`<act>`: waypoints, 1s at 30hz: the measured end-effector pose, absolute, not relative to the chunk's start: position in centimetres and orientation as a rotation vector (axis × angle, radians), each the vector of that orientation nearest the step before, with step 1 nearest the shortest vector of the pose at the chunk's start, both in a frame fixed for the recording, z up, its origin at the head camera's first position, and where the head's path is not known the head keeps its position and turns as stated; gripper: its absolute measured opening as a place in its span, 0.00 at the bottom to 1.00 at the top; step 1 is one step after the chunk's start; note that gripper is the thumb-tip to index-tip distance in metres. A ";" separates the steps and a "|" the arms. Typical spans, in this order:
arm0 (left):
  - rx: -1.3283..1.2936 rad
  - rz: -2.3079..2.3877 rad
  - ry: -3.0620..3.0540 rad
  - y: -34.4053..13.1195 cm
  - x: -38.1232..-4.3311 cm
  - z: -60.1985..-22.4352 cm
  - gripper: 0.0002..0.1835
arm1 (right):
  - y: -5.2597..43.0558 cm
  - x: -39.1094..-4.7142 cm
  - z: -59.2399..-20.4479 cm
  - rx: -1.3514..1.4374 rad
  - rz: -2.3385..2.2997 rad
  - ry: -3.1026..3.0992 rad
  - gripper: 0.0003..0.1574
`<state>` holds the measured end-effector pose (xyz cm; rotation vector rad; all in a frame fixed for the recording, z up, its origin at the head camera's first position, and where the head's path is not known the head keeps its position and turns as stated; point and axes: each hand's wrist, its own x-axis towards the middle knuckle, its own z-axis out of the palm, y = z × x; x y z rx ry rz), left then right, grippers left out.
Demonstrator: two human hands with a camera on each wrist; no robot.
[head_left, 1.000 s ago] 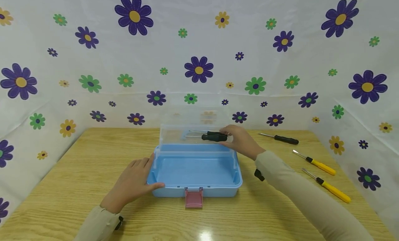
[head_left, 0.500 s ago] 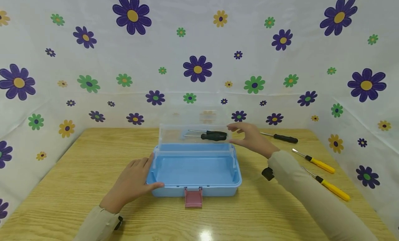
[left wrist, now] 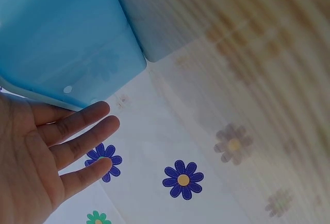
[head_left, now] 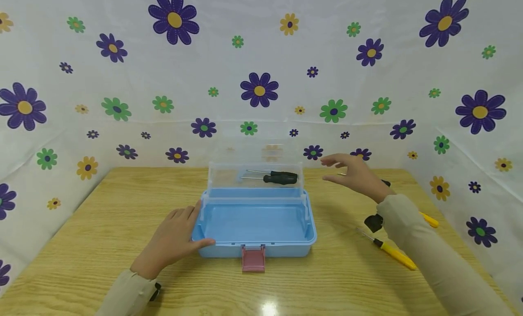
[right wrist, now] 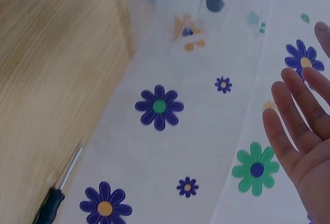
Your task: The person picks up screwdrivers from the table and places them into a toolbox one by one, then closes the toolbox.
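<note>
My left hand (head_left: 173, 236) rests against the left end of a light blue toolbox (head_left: 255, 250), thumb at its front rim. In the left wrist view its fingers lie straight along the box wall (left wrist: 67, 38). The clear lid stands raised behind, and a clear tray (head_left: 224, 175) sits at the back of the box. Two black-handled screwdrivers (head_left: 281, 178) lie in that tray. My right hand (head_left: 357, 175) holds nothing, fingers spread and lightly bent, right of the tray. It partly hides another black-handled screwdriver, whose shaft and handle (right wrist: 49, 203) show in the right wrist view.
A yellow-handled screwdriver (head_left: 396, 254) lies right of the box, near the right forearm. Another yellow handle (head_left: 430, 219) shows partly from behind the sleeve. The pink latch (head_left: 253, 259) hangs open in front. A flowered white cloth (head_left: 261, 48) surrounds the wooden table (head_left: 122, 202).
My right hand has let go of a black-handled screwdriver in the tray and moved right. The nearer yellow screwdriver has shifted left on the table. My left hand has stayed put.
</note>
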<state>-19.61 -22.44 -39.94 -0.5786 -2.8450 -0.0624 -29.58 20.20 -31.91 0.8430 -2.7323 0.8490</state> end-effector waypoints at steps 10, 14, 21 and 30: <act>-0.586 -0.066 -2.836 -22.5 -19.6 -39.8 0.56 | 23.5 -30.2 -31.8 0.748 0.870 -2.736 0.26; -0.586 -0.072 -2.838 -22.5 -19.6 -39.9 0.56 | 25.1 -30.8 -31.8 0.673 0.902 -2.754 0.26; -0.587 -0.071 -2.841 -22.6 -19.6 -39.9 0.56 | 27.7 -31.5 -32.1 0.552 0.939 -2.776 0.26; -0.585 -0.054 -2.830 -22.5 -19.4 -39.7 0.55 | 30.3 -32.2 -33.1 0.437 0.990 -2.739 0.28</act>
